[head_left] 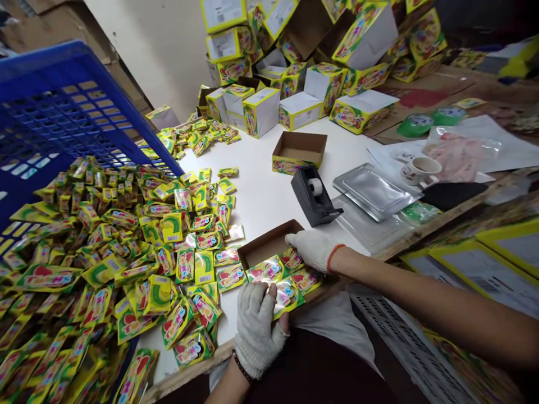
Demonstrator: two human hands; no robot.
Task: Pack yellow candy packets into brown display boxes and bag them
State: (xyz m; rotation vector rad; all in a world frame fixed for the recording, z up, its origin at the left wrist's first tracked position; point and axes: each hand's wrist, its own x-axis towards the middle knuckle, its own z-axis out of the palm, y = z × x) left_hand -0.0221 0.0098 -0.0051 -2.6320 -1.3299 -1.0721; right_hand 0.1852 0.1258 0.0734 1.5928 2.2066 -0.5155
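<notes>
In front of me is an open cardboard box (269,242) with a brown inside. Several small yellow-green packets (266,269) printed with red fruit and coloured letters lie in its near part; its far left part shows bare cardboard. My left hand (259,328), in a white fingerless glove, bends its fingers over a packet (289,297) at the near side, thumb along the lower edge. At the right end, my gloved right hand (314,249) is closed over the box's wall, its thumb toward the inside; most of its fingertips are hidden.
Loose packets (172,227) spill from a tipped blue plastic crate (84,67) at left. Beyond the box stand a black tape dispenser (314,196), another open box (301,147) and clear plastic trays (377,188). A cup (421,170) sits at right. Display boxes (261,109) pile up behind.
</notes>
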